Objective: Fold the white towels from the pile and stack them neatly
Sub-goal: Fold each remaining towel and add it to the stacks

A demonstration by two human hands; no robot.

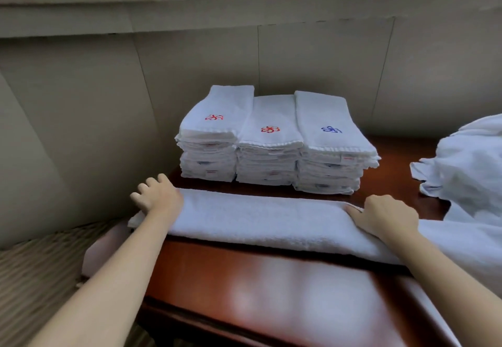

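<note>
A long white towel, folded lengthwise into a strip, lies across the red-brown table. My left hand rests flat on its left end, fingers spread over the table's edge. My right hand presses down on the strip right of its middle, fingers pointing left. Behind the strip stand three stacks of folded white towels; two show a red emblem on top, the right one a blue emblem. A loose pile of unfolded white towels sits at the right.
A beige panelled wall closes in behind and to the left of the table, with a window sill above. Striped carpet shows below on the left. The folded strip's right end runs into the loose pile.
</note>
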